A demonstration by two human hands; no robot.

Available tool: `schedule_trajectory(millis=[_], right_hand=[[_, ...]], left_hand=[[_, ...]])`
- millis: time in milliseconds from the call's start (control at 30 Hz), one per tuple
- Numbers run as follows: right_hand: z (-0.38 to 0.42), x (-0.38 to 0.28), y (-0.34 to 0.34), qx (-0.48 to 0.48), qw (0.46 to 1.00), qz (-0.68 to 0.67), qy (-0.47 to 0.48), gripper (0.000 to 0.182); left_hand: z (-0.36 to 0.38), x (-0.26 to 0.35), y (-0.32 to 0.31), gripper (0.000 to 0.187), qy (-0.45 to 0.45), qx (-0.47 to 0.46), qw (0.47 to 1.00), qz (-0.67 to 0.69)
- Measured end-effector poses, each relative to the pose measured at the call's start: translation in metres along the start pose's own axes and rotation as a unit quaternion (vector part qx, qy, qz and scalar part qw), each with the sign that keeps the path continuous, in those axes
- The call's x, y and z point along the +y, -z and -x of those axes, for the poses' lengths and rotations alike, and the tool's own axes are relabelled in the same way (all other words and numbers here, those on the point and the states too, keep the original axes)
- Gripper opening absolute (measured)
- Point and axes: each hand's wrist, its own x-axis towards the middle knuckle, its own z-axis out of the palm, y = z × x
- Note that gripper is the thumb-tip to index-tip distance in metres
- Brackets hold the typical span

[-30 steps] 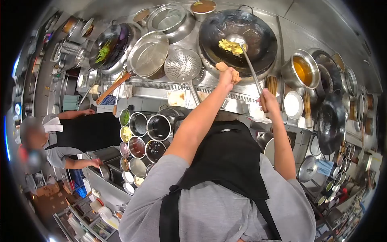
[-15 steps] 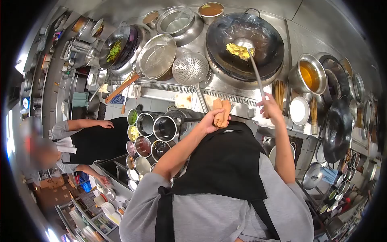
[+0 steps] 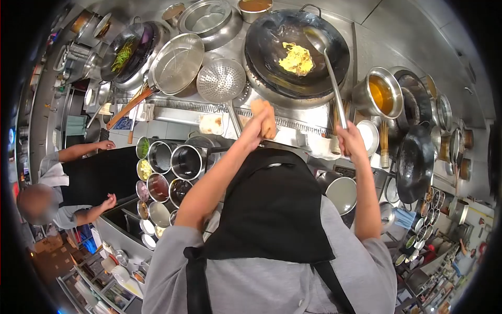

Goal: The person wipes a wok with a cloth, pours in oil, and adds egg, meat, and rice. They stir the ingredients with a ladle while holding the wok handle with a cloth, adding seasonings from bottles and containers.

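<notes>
My right hand (image 3: 352, 141) is wrapped round the end of a long metal ladle (image 3: 335, 89). The ladle's bowl rests against the upper right inner wall of a black wok (image 3: 261, 39) on the stove. Yellow scrambled egg (image 3: 297, 59) lies in one clump in the wok, apart from the ladle. Closer to my body, my left hand (image 3: 253, 131) grips a folded tan cloth (image 3: 269, 125) in front of the stove edge. Beside that hand lies a perforated skimmer (image 3: 221, 81), its handle running toward my forearm.
Left of the wok sit a wire strainer (image 3: 178, 65) and a smaller wok with greens (image 3: 122, 56). A pot of amber liquid (image 3: 384, 94) and a bamboo brush (image 3: 385, 149) are at right. Round containers (image 3: 158, 186) stand at lower left, near another person (image 3: 78, 178).
The ladle has moved off the egg to the wok's upper right wall. The egg is now a more gathered clump. My left hand has moved forward with the cloth. The view has shifted.
</notes>
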Motion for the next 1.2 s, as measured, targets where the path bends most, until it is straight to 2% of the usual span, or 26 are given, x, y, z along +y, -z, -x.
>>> schedule_trajectory(millis=[33,133,200,233,300,333,367,400,433,467,500,567,600,633,667,733,767,867,933,1000,1067,1100,1133,1167,1200], right_hand=[[-0.015,0.005,-0.005,0.032,0.999,-0.014,0.016,0.021],[-0.037,0.018,-0.051,0.090,0.992,-0.088,0.019,0.017],[-0.029,0.031,-0.070,0.021,0.975,-0.222,-0.013,0.016],[-0.021,0.031,-0.069,0.002,0.974,-0.225,-0.022,0.015],[-0.007,0.031,-0.064,-0.017,0.973,-0.227,-0.032,0.015],[-0.002,0.033,-0.061,0.027,0.996,-0.080,0.012,0.015],[0.006,0.036,-0.056,0.071,0.994,0.069,0.055,0.016],[0.018,0.029,-0.034,0.049,0.979,0.170,0.106,0.020],[0.046,0.002,-0.019,0.036,0.989,0.132,0.054,0.025],[0.069,-0.020,0.007,0.007,0.983,0.178,0.052,0.028],[0.092,-0.040,0.028,-0.010,0.985,0.175,-0.001,0.025],[0.125,-0.075,0.045,-0.031,0.973,0.223,-0.052,0.022],[0.127,-0.086,0.041,-0.027,0.952,0.296,-0.074,0.022],[0.110,-0.069,0.042,-0.017,0.917,0.397,0.039,0.024],[0.096,-0.050,0.044,-0.003,0.861,0.486,0.151,0.026],[0.092,-0.062,0.026,0.012,0.872,0.476,0.113,0.027],[0.090,-0.070,0.020,0.019,0.879,0.469,0.077,0.029],[0.093,-0.079,0.017,0.027,0.858,0.508,0.067,0.027],[0.061,-0.055,0.008,0.056,0.863,0.497,0.075,0.026],[0.032,-0.019,-0.001,0.091,0.864,0.487,0.088,0.026],[0.009,0.006,-0.004,0.164,0.892,0.381,0.177,0.025],[0.013,0.009,-0.001,0.150,0.913,0.321,0.200,0.024],[0.023,0.013,0.005,0.130,0.929,0.264,0.223,0.023],[0.054,-0.015,-0.003,0.083,0.985,0.118,0.098,0.020],[0.068,-0.017,-0.001,0.074,0.990,0.068,0.096,0.020]], left_hand=[[-0.009,0.006,-0.013,0.043,-0.015,0.045,0.999,0.014],[-0.068,0.011,-0.032,0.044,-0.039,0.014,0.999,0.031],[-0.101,0.014,-0.048,0.044,-0.016,0.026,0.999,0.012],[-0.110,0.016,-0.058,0.031,0.005,0.051,0.998,0.033],[-0.137,0.017,-0.067,0.024,0.030,0.074,0.995,0.052],[-0.147,0.016,-0.069,0.018,0.059,0.098,0.991,0.070],[-0.153,0.011,-0.069,0.013,0.034,0.099,0.992,0.076],[-0.147,0.010,-0.070,0.013,0.034,0.098,0.992,0.075],[-0.130,0.009,-0.075,0.013,0.033,0.087,0.992,0.082],[-0.110,0.011,-0.083,0.014,0.034,0.076,0.993,0.086],[-0.084,0.017,-0.091,0.014,0.052,0.040,0.992,0.108],[-0.064,0.022,-0.096,0.014,0.062,0.056,0.993,0.089],[-0.059,0.021,-0.093,0.014,0.063,0.072,0.993,0.073],[-0.068,0.016,-0.081,0.011,0.052,0.053,0.995,0.071],[-0.074,0.010,-0.066,0.011,0.053,0.052,0.995,0.065],[-0.068,0.012,-0.060,0.010,0.106,-0.010,0.991,0.079],[-0.046,0.007,-0.073,0.011,0.085,0.089,0.990,0.072],[0.003,0.042,-0.095,0.012,0.111,0.083,0.989,0.042],[-0.018,0.025,-0.071,0.012,0.084,0.083,0.993,0.031],[-0.057,-0.006,-0.026,0.010,-0.021,-0.015,1.000,-0.015],[-0.079,-0.038,0.011,0.007,-0.009,-0.010,1.000,0.013],[-0.080,-0.052,0.020,0.004,-0.004,0.012,0.999,0.052],[-0.061,-0.048,0.018,0.004,0.035,0.034,0.998,0.032],[-0.053,-0.051,0.019,0.005,0.030,0.041,0.998,0.047],[-0.051,-0.051,0.017,0.006,0.026,0.049,0.997,0.059]])
